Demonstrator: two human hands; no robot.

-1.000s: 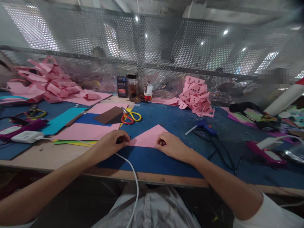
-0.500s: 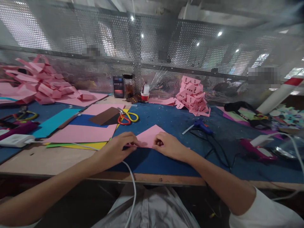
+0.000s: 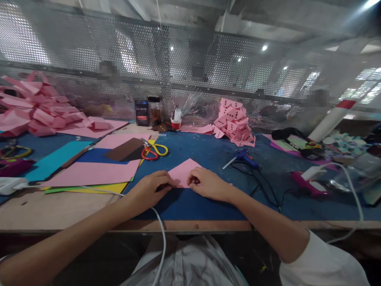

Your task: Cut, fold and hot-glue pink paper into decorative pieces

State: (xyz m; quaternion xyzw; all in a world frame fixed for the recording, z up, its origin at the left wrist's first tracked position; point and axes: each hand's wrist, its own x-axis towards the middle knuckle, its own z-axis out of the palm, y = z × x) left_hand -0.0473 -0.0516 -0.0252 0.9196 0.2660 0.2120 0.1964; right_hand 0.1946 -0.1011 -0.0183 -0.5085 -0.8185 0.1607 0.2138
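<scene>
L hand (image 3: 149, 190) & R hand (image 3: 208, 184) are pinning 1 pink paper (image 3: 183, 170) to blue mat (image 3: 196, 147), fingers bunched together on its near edge, likely steadying it, tip poking beyond fingertips.

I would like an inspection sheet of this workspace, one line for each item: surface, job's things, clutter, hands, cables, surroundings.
Surface: wooden table with a blue mat on it.
Job's things: one pink paper, its point away from the person, flat on the mat.
Clutter: scissors, blue glue gun, coloured sheets, pink heap at the left, dotted pink heap at the back.
Hands: left hand and right hand both rest on the paper's near edge, fingers curled; a pinch cannot be told.
Cables: white cable hangs over the table edge; black cables lie right of the right hand.
Surroundings: perforated metal screen behind the table.
</scene>
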